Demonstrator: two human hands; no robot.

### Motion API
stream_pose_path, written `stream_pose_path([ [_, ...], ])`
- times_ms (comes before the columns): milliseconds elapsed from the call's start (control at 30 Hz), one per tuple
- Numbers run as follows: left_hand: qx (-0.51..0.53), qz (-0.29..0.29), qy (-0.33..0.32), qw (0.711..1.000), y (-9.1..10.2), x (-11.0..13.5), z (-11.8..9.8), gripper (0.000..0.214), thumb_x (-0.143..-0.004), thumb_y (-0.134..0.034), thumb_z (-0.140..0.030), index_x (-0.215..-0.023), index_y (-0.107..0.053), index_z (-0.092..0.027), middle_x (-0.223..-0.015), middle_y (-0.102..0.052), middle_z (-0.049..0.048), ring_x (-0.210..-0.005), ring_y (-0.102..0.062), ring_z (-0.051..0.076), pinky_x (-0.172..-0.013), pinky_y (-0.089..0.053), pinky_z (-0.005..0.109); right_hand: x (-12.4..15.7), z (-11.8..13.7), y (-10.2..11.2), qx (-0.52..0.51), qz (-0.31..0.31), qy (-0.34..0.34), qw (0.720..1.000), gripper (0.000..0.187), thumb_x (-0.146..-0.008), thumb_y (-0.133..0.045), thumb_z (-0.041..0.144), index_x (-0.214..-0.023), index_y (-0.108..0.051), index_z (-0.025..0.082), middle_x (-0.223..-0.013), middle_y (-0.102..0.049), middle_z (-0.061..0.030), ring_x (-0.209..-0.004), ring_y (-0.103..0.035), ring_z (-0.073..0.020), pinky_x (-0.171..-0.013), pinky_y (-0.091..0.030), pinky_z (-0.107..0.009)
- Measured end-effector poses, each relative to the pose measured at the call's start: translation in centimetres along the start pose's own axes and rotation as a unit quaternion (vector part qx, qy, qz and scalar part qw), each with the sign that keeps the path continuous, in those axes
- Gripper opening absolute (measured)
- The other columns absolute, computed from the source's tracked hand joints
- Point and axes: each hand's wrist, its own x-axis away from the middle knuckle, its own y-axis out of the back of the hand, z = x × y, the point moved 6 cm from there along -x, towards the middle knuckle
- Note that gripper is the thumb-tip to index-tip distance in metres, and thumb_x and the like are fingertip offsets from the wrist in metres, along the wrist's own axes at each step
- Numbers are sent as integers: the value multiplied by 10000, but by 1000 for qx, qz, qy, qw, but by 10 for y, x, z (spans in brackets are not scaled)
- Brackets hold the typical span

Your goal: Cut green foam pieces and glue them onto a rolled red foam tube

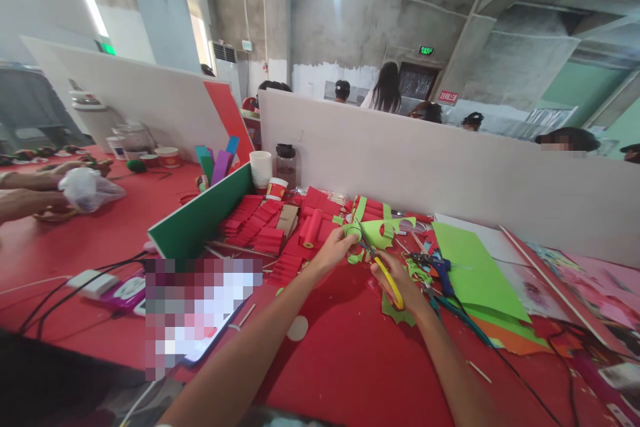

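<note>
The left hand pinches a green cut-out between thumb and fingers, holding it just above the red table, near the middle of the view. The right hand is closed through the yellow handles of the scissors, whose blades point up into the cut-out.

Green scraps lie under and beside both hands. Just right of them sits a blue glue gun, half on a green sheet that overlaps an orange sheet. Behind the cut-out lie red paper rolls. Folded red strips are stacked along a leaning green board. Two paper cups and a dark-lidded jar stand against the white partition, which shuts off the view of the people beyond it, except for their heads. A blurred phone lies near the left forearm, with a white power strip and its cables further left. At the far left, another person's hands hold a clear plastic bag.

A green exit sign and a red notice hang on the far wall. Their writing is too small to read.
</note>
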Motion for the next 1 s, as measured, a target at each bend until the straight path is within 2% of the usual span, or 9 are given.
stream_pose_path([
  [233, 26, -21, 28, 999, 3, 2, 0, 221, -786, -607, -385, -755, -564, -171, -623, -562, -19, -551, -526, 116, -540, -403, 237, -2, -5, 2, 13, -5, -6, 1000, 541, -837, -619, 658, -1128, -574, 204, -558, -461, 78, -300, -341, -74, -273, -293, -206],
  [533, 58, -42, 14, 997, -1, 4, -7, 286, -763, -668, -437, -824, -566, -177, -650, -563, -31, -537, -494, 96, -525, -385, 223, 0, -1, -7, -49, 26, 10, 998, 616, -856, -551, 711, -1215, -521, 211, -529, -385, 100, -327, -334, -78, -312, -313, -195],
  [800, 51, -48, 1, 998, -2, 3, -8, 212, -774, -635, -371, -777, -540, -181, -611, -525, -47, -526, -471, 90, -527, -372, 223, 0, -1, -9, -20, 5, 36, 999, 586, -886, -533, 679, -1233, -524, 207, -518, -382, 96, -332, -332, -85, -327, -303, -203],
  [1000, 41, -46, 2, 998, -3, 4, -8, 181, -792, -604, -350, -790, -541, -180, -593, -525, -48, -519, -479, 95, -534, -384, 224, -1, -4, -6, 5, -8, 30, 1000, 604, -887, -540, 673, -1259, -528, 197, -505, -369, 93, -337, -332, -92, -334, -311, -217],
])
